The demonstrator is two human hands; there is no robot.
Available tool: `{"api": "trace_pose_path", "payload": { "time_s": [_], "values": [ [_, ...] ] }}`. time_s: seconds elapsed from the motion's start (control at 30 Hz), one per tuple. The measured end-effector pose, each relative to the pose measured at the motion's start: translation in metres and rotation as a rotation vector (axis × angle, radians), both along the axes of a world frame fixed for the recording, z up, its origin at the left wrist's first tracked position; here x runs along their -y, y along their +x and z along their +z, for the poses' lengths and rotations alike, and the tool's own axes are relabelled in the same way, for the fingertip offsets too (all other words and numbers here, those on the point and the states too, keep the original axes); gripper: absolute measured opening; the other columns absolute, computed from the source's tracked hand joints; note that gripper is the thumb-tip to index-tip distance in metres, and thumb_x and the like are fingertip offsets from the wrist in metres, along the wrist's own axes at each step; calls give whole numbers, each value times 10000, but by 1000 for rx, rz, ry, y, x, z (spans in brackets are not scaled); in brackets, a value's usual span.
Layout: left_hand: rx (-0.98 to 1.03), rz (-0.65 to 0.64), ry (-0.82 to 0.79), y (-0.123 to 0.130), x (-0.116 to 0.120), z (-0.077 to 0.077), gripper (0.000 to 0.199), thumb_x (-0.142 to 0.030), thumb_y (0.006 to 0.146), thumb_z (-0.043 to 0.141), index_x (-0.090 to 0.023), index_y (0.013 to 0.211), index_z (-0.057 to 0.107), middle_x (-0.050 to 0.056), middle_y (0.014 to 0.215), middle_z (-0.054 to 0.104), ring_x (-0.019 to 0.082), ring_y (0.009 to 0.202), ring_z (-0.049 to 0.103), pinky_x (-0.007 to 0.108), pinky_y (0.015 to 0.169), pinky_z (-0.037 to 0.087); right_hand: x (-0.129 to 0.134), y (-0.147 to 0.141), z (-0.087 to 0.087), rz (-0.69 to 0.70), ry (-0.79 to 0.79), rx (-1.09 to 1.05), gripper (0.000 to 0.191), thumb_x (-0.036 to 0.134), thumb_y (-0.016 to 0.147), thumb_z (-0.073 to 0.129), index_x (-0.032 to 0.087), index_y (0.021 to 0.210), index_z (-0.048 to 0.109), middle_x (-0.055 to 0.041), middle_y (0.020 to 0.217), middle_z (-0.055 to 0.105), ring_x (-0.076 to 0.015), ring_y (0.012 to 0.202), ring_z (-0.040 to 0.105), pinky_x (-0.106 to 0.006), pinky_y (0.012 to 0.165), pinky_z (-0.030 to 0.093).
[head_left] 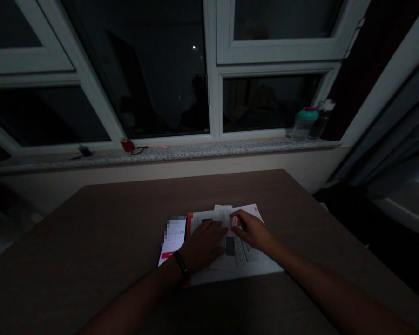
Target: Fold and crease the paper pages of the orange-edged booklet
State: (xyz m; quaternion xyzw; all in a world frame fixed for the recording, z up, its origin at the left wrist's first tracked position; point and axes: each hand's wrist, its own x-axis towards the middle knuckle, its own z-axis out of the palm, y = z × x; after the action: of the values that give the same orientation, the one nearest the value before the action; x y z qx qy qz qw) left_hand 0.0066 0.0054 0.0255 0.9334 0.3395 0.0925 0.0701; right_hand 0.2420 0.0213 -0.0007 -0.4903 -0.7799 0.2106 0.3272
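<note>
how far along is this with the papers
Already done: the printed pages lie open on an orange-edged book, with a paper slip on top and a lit phone beside them. In hand: the left hand lies flat on the pages, and the right hand has its fingertips at a small pink item. Left: can't tell, the print is too small to read.

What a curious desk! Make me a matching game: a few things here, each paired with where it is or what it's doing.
Things:
1. Left hand
2. Right hand
3. Black wristband
4. Clear bottle with green lid

Places or states:
A. Standing on the speckled stone windowsill
B. Around a wrist
C. Holding a small pink object
D. Lying flat on the white papers

Pairs: 1-D, 2-C, 3-B, 4-A
</note>
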Motion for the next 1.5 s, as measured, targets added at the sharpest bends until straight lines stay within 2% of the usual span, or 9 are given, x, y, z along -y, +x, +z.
{"api": "trace_pose_path", "payload": {
  "time_s": [0.13, 0.33, 0.63, 0.8, 0.9, 1.03, 1.2, 1.37, 1.5],
  "values": [
    [-22, -2, -25, -1, -2, 3, 559, -306, 905, 631, -252, 1417, 413, 111, 1458, 421, 310, 1327, 378, 490, 1063, 363, -2, 0, 0, 1, -21, 1, 279, 213, 808, 639, 221, 1081, 581, 4, 842, 614, -144, 695, 554, -241, 630, 397],
    [-1, -7, -27, -1, -3, 4, 554, -325, 905, 628, -290, 1414, 415, 93, 1444, 432, 304, 1299, 403, 501, 1057, 361, 0, 0, 0, 102, -81, -12, 314, 193, 752, 688, 230, 1053, 607, 27, 790, 590, -136, 680, 550, -226, 606, 382],
    [-12, 0, -23, 0, -3, 4, 541, -316, 899, 639, -261, 1397, 437, 102, 1443, 435, 315, 1307, 390, 494, 1046, 371, -4, -2, 1, 13, -112, -29, 239, 202, 765, 676, 219, 980, 574, 44, 709, 555, -128, 632, 519, -218, 565, 344],
    [-8, 2, -30, 1, -2, 4, 580, -310, 889, 654, -283, 1416, 414, 91, 1448, 428, 312, 1300, 394, 489, 1042, 377, 1, -1, 2, 112, -175, -5, 242, 207, 749, 696, 228, 955, 571, 73, 647, 516, -109, 577, 488, -204, 520, 304],
    [-22, 12, -35, 1, -2, 4, 593, -308, 885, 659, -287, 1422, 408, 95, 1455, 420, 317, 1307, 388, 499, 1043, 374, 1, -1, 2, 137, -192, -14, 232, 214, 740, 711, 221, 920, 565, 69, 657, 517, -108, 583, 483, -205, 520, 308],
    [-33, 8, -13, -1, -2, 1, 569, -327, 899, 640, -274, 1418, 414, 102, 1459, 416, 326, 1308, 386, 512, 1041, 373, -3, -2, -2, 86, -137, -75, 227, 163, 741, 672, 210, 937, 567, 33, 758, 557, -127, 656, 509, -224, 578, 368],
    [-32, 18, 4, 0, -2, -2, 547, -334, 916, 616, -263, 1419, 413, 101, 1467, 414, 321, 1320, 382, 511, 1054, 363, -5, -2, -7, 41, -78, -144, 401, 131, 742, 634, 218, 1115, 515, 0, 897, 580, -151, 745, 538, -257, 671, 423],
    [-68, 45, -3, 2, 0, -1, 557, -340, 920, 614, -267, 1429, 399, 91, 1476, 408, 315, 1332, 376, 503, 1065, 356, -3, -2, -7, 40, -13, -128, 184, 136, 763, 636, 215, 881, 519, 26, 775, 521, -145, 698, 511, -251, 640, 390],
    [-61, 47, -6, 2, 0, -1, 549, -343, 919, 613, -274, 1422, 405, 87, 1479, 403, 313, 1337, 369, 494, 1057, 366, -2, -2, -5, 157, -8, -155, 191, 104, 747, 654, 209, 784, 500, 15, 813, 539, -142, 719, 509, -247, 648, 384]
  ]
}}
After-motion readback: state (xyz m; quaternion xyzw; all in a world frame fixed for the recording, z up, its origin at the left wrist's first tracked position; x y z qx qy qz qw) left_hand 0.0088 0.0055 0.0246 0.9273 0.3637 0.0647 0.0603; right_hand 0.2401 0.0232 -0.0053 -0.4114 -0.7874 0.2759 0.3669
